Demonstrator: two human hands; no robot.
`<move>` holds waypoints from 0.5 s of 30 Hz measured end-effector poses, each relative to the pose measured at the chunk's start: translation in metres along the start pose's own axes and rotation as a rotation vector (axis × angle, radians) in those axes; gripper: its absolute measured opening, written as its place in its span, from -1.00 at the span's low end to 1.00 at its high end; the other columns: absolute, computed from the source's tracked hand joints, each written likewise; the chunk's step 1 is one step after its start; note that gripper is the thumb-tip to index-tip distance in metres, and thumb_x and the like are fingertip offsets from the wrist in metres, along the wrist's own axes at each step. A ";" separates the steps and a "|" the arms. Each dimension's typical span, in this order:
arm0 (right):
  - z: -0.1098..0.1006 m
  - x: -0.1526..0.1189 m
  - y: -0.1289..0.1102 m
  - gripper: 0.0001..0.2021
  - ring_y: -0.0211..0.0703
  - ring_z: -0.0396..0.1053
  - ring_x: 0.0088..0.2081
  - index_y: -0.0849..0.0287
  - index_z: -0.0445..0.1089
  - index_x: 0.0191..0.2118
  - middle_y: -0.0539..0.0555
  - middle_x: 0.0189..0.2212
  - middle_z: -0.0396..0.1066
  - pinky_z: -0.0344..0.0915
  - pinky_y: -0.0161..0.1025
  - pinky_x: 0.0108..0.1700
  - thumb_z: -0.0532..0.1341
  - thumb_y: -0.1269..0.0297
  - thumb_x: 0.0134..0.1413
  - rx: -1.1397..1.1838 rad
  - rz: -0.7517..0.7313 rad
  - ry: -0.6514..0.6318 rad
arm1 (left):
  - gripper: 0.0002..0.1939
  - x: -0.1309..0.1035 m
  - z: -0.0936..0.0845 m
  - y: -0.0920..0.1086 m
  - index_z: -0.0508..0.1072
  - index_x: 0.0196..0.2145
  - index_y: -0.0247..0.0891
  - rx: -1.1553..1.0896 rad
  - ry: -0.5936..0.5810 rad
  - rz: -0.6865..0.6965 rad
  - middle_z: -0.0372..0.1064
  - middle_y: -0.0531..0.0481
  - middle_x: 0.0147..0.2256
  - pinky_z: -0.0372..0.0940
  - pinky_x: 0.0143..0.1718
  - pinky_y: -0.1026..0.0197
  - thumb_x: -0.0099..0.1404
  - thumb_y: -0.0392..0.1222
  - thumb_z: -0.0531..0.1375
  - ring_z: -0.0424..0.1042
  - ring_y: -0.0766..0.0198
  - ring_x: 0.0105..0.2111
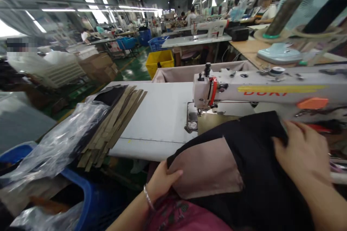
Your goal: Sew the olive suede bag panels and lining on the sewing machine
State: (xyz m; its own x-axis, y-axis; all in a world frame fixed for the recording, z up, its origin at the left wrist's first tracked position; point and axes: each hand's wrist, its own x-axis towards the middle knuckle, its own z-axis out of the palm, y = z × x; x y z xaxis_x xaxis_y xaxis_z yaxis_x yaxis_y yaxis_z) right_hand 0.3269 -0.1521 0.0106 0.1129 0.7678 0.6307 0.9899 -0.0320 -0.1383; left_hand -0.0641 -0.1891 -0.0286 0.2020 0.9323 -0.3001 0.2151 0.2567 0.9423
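Black cloth (260,151), pinkish patch (208,168), right hand (303,151) gripping

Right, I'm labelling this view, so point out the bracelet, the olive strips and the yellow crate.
Bracelet (146,195): head view, its silver band.
Olive strips (115,123): head view, middle of the pile.
Yellow crate (152,66): head view, its outer wall.

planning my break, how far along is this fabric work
The mauve panel looks attached to the black fabric, though no stitching is legible. The left hand and right hand hold that piece beside the sewing machine. The olive strips, loose on the table, are possibly left to do.
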 end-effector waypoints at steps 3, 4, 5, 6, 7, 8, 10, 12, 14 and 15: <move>0.008 -0.019 -0.055 -0.34 0.01 0.07 0.28 0.13 0.01 0.33 0.19 0.29 0.09 0.07 -0.02 0.28 0.16 0.08 0.18 0.284 -0.301 -0.259 | -0.32 -0.009 0.016 -0.046 0.43 0.04 -0.24 -0.159 -0.101 -0.073 0.43 -0.14 0.04 0.29 0.12 -0.03 -0.04 -0.04 0.43 0.39 -0.05 0.06; 0.012 -0.028 -0.073 -0.24 0.06 -0.01 0.31 0.11 -0.05 0.36 0.16 0.34 -0.03 0.00 0.06 0.32 0.21 0.03 0.11 0.296 -0.434 -0.383 | -0.32 -0.009 0.022 -0.057 0.42 0.05 -0.24 -0.090 -0.110 -0.069 0.41 -0.15 0.05 0.28 0.13 -0.02 -0.03 0.00 0.41 0.39 -0.05 0.07; 0.016 -0.038 -0.087 -0.16 0.11 -0.06 0.33 0.10 -0.11 0.38 0.15 0.37 -0.11 -0.07 0.14 0.33 0.25 0.05 0.05 0.279 -0.521 -0.459 | -0.36 -0.007 0.027 -0.064 0.42 0.05 -0.25 0.018 -0.092 -0.067 0.42 -0.16 0.04 0.28 0.12 -0.04 0.04 0.05 0.36 0.39 -0.06 0.06; 0.021 -0.047 -0.096 -0.15 0.14 -0.10 0.35 0.08 -0.14 0.39 0.14 0.38 -0.16 -0.10 0.19 0.33 0.25 0.14 0.03 0.251 -0.579 -0.490 | -0.43 -0.003 0.030 -0.069 0.44 0.02 -0.27 0.136 -0.056 -0.072 0.44 -0.19 0.01 0.29 0.11 -0.07 0.13 0.10 0.28 0.41 -0.07 0.04; 0.027 -0.055 -0.100 -0.17 0.13 -0.11 0.35 0.06 -0.17 0.39 0.13 0.39 -0.18 -0.12 0.21 0.33 0.22 0.27 0.05 0.213 -0.621 -0.500 | -0.49 0.002 0.030 -0.070 0.47 -0.02 -0.28 0.238 -0.020 -0.077 0.45 -0.21 -0.01 0.29 0.10 -0.09 0.22 0.13 0.17 0.42 -0.09 0.02; 0.032 -0.062 -0.100 -0.19 0.09 -0.11 0.35 0.03 -0.19 0.40 0.12 0.39 -0.18 -0.11 0.20 0.32 0.16 0.40 0.07 0.180 -0.645 -0.490 | -0.52 0.007 0.028 -0.070 0.49 -0.05 -0.29 0.309 0.001 -0.077 0.46 -0.22 -0.03 0.27 0.10 -0.10 0.29 0.13 0.08 0.42 -0.09 0.01; 0.041 -0.071 -0.091 -0.20 0.02 -0.08 0.35 0.00 -0.20 0.40 0.08 0.38 -0.15 -0.08 0.17 0.31 0.03 0.57 0.06 0.145 -0.676 -0.453 | -0.57 0.014 0.016 -0.062 0.53 -0.14 -0.27 0.376 -0.020 -0.060 0.48 -0.22 -0.05 0.23 0.13 -0.07 0.30 0.09 0.08 0.40 -0.09 0.02; 0.048 -0.075 -0.079 -0.20 0.03 -0.05 0.34 0.02 -0.19 0.40 0.08 0.37 -0.12 -0.06 0.18 0.30 0.00 0.57 0.04 0.154 -0.682 -0.416 | -0.68 0.013 -0.006 -0.046 0.57 -0.25 -0.24 0.434 -0.111 -0.056 0.53 -0.16 -0.14 0.29 0.06 -0.02 0.16 0.04 0.24 0.45 -0.08 -0.05; 0.051 -0.076 -0.069 -0.23 0.09 -0.01 0.32 0.04 -0.16 0.39 0.08 0.36 -0.09 -0.06 0.22 0.30 0.02 0.49 0.04 0.178 -0.669 -0.384 | -0.73 0.008 -0.035 -0.024 0.59 -0.34 -0.23 0.480 -0.226 -0.075 0.56 -0.08 -0.30 0.39 -0.13 0.06 0.04 -0.02 0.33 0.52 -0.01 -0.24; 0.052 -0.077 -0.065 -0.23 0.11 0.01 0.31 0.03 -0.14 0.39 0.08 0.36 -0.08 -0.06 0.23 0.29 0.02 0.47 0.04 0.187 -0.659 -0.372 | -0.75 0.007 -0.051 -0.011 0.59 -0.35 -0.23 0.518 -0.248 -0.080 0.55 -0.04 -0.38 0.41 -0.24 0.12 0.06 -0.02 0.32 0.53 0.07 -0.34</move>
State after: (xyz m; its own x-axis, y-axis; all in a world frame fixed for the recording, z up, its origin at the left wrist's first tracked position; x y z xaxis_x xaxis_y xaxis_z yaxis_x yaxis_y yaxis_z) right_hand 0.2491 -0.1759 -0.0683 -0.5627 0.7562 0.3340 0.8080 0.5885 0.0288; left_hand -0.1143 -0.1728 -0.0338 0.3702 0.8117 -0.4518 0.6661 0.1070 0.7381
